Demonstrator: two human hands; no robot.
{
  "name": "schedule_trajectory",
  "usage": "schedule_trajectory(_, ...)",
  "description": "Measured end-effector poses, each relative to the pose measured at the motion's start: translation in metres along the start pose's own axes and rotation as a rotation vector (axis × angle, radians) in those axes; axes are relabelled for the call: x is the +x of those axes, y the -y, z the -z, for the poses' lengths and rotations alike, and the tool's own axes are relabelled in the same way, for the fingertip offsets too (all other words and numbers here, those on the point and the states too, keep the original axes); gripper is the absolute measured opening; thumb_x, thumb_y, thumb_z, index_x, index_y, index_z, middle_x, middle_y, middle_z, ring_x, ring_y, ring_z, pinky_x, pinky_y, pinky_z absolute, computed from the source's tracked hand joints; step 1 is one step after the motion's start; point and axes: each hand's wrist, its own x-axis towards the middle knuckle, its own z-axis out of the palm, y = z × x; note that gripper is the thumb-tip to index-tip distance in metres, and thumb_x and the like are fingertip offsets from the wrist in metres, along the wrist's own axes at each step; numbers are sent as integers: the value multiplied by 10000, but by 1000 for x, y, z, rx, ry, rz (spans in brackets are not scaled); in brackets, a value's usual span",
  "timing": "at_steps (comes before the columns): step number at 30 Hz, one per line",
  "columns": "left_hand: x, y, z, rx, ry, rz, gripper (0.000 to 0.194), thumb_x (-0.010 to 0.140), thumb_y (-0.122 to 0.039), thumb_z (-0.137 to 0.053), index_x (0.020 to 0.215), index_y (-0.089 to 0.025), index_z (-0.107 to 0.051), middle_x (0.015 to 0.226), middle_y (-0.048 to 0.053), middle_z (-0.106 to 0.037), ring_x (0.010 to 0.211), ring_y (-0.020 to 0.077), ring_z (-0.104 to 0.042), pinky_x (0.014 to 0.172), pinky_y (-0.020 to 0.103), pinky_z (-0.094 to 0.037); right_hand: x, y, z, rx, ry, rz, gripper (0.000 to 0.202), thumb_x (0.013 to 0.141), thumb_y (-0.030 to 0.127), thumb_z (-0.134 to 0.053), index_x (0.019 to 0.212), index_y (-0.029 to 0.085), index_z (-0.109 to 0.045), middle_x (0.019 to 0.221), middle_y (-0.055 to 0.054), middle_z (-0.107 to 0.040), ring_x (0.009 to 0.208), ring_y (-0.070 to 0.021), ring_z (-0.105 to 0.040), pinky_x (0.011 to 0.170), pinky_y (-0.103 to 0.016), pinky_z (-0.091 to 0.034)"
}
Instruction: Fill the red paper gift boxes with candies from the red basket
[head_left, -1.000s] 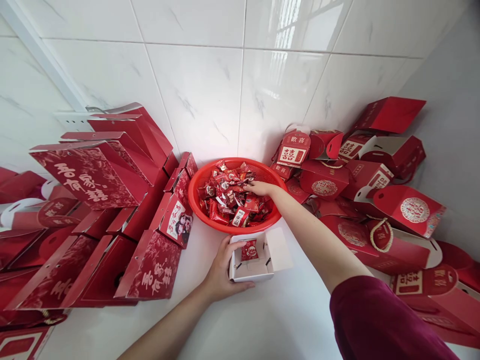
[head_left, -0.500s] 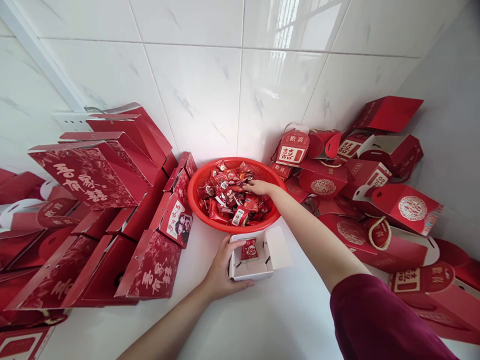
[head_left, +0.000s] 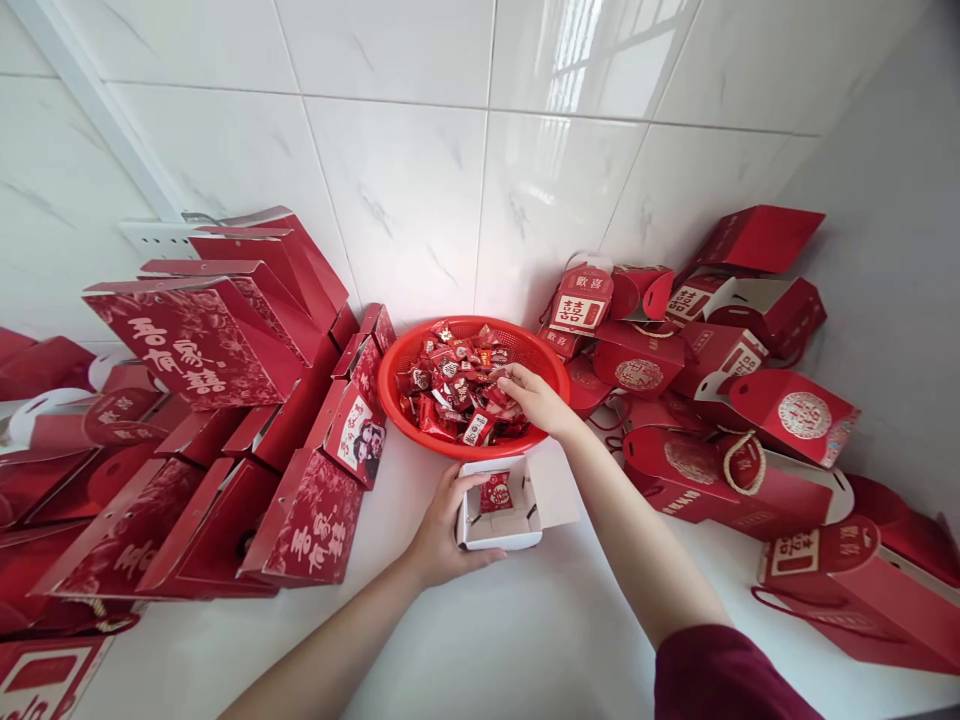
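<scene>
My left hand point(head_left: 444, 530) is wrapped round the left side of a small white box point(head_left: 501, 543), fingers over its back edge and thumb along the front. The box stands open, its flap folded out to the right. Inside it lies one red wrapped candy point(head_left: 494, 493). Just behind, a red plastic basket point(head_left: 390, 405) holds a heap of red wrapped candies point(head_left: 450, 385). Over the right part of this heap is my right hand point(head_left: 534, 398), its fingers curled and pinched at a wrapped candy, which they partly hide.
To the left stand rows of red gift boxes point(head_left: 300, 525), some stacked high. More red boxes with rope handles point(head_left: 720, 470) are piled on the right. A tiled wall point(head_left: 405, 200) rises behind the basket, with a power strip point(head_left: 161, 238) at its left.
My right hand has drawn back a little toward me within the basket, and its fingers have curled in. My left hand still holds the white box in nearly the same place.
</scene>
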Motion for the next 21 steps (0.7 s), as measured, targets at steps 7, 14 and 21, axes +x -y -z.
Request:
schedule_trajectory(7,0,2,-1,-2,-3,0,885,655,-467,-855,1397,-281,-408,1409,134,-348,1336,364,-394,1108,544,-368,-15,1,4,535,-33,78,548,817,513,-705,1246,232,-511,1113,-57,-614,936,-180,-632,612,-219,-527)
schedule_trajectory(14,-2,-3,0,-16,-23,11,871,670,-468,-848,1399,-286,-408,1401,133,-357,1323,359,-408,1107,538,-367,-15,-1,1,526,-84,102,466,812,533,-692,1137,215,-588,1096,-60,-671,832,-158,-641,628,-241,-517)
schedule_trajectory(21,-2,-3,1,-13,-17,23,870,660,-475,-852,1389,-284,-418,1383,127,-373,1327,358,-403,1109,536,-368,-17,1,-7,151,-20,182,311,894,479,-624,1020,195,-644,910,-26,-682,805,-169,-630,794,-321,-515)
